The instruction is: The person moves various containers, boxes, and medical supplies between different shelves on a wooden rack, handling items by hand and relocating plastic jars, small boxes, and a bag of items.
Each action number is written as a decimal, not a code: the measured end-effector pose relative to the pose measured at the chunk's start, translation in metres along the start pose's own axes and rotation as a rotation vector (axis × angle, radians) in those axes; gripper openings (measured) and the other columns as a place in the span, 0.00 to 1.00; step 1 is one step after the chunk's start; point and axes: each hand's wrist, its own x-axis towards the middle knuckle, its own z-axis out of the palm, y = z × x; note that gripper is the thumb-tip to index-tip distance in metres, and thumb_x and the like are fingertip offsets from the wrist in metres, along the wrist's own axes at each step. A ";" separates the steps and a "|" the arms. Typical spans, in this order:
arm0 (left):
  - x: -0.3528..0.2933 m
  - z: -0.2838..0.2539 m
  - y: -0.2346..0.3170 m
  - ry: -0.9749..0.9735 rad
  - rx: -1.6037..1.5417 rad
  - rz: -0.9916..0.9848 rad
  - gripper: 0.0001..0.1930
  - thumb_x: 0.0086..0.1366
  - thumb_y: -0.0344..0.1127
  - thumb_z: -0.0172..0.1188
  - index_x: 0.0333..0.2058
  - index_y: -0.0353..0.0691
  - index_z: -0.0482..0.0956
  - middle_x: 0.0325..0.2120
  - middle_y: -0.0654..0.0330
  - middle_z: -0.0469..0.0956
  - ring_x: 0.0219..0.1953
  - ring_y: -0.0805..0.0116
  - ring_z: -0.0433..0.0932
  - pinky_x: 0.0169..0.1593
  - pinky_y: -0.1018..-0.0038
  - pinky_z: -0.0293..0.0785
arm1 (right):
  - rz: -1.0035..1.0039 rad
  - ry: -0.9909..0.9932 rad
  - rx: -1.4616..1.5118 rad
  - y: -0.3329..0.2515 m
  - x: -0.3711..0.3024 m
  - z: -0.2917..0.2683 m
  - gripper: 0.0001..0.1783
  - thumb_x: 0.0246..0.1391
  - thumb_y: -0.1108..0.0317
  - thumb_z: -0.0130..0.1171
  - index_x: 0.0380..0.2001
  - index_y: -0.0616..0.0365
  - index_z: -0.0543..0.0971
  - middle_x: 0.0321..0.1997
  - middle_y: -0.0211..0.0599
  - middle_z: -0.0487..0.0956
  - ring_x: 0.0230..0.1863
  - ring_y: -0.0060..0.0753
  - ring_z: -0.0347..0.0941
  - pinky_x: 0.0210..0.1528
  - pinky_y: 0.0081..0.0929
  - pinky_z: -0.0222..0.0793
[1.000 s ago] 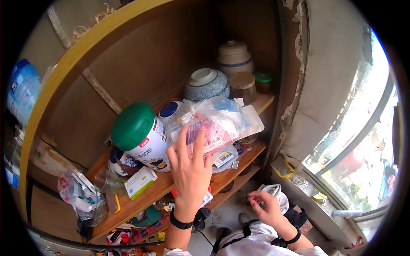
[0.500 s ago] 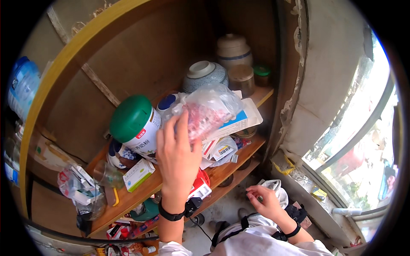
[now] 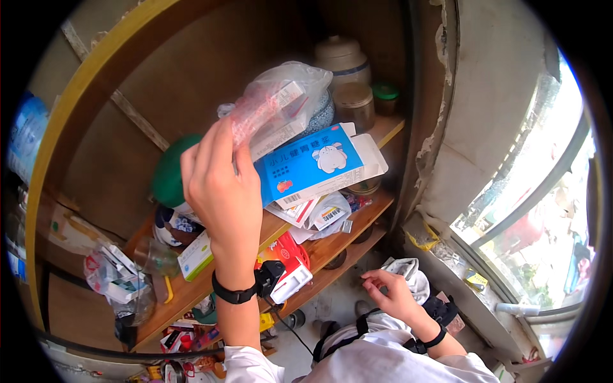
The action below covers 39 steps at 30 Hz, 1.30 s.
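My left hand [image 3: 220, 182] is closed on a clear plastic bag [image 3: 300, 70] with white and red boxes showing through it. The bag is lifted above the shelf. Beneath it lies a blue medicine box [image 3: 306, 163] with a cartoon animal on it and its end flap open. Partly behind my left hand stands a tub with a green lid [image 3: 174, 171]. Down at the lower right, my right hand [image 3: 394, 295] hangs with loosely bent fingers and nothing seen in them, near a pale cloth [image 3: 410, 276].
A lidded ceramic jar [image 3: 340, 60], a patterned bowl [image 3: 322, 115] and a brown jar [image 3: 354, 102] stand at the back of the shelf. A green-and-white box [image 3: 195, 256] and a bag of boxes [image 3: 121, 281] lie at the left. The window [image 3: 536, 191] is at the right.
My left hand has raised the plastic bag up and to the left, off the blue box. More of that box's blue face shows now. My right hand has barely moved.
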 end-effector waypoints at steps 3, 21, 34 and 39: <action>-0.005 0.007 0.002 -0.021 -0.033 -0.009 0.17 0.65 0.23 0.69 0.53 0.36 0.86 0.51 0.53 0.88 0.47 0.46 0.83 0.53 0.57 0.81 | 0.009 0.026 0.000 0.004 -0.002 0.001 0.13 0.66 0.76 0.64 0.53 0.65 0.83 0.38 0.40 0.87 0.37 0.35 0.85 0.45 0.31 0.82; -0.032 0.018 0.006 -0.510 0.057 0.176 0.20 0.68 0.32 0.67 0.57 0.33 0.84 0.62 0.50 0.83 0.55 0.47 0.80 0.59 0.55 0.78 | 0.059 -0.136 -0.055 0.005 -0.005 0.004 0.14 0.65 0.74 0.63 0.52 0.64 0.84 0.39 0.42 0.87 0.38 0.39 0.85 0.46 0.34 0.83; -0.043 0.025 0.018 -0.436 0.059 -0.001 0.44 0.54 0.56 0.83 0.63 0.32 0.78 0.64 0.48 0.78 0.57 0.43 0.77 0.63 0.52 0.76 | 0.025 -0.199 -0.099 0.016 -0.008 0.011 0.14 0.66 0.74 0.64 0.53 0.62 0.85 0.41 0.40 0.89 0.39 0.35 0.86 0.46 0.32 0.83; -0.043 0.028 0.026 -0.443 0.079 0.045 0.45 0.54 0.55 0.83 0.64 0.33 0.77 0.65 0.49 0.78 0.57 0.42 0.77 0.63 0.51 0.76 | -0.042 0.033 0.037 -0.006 0.030 -0.013 0.15 0.70 0.73 0.63 0.57 0.64 0.82 0.39 0.36 0.86 0.37 0.24 0.83 0.43 0.27 0.81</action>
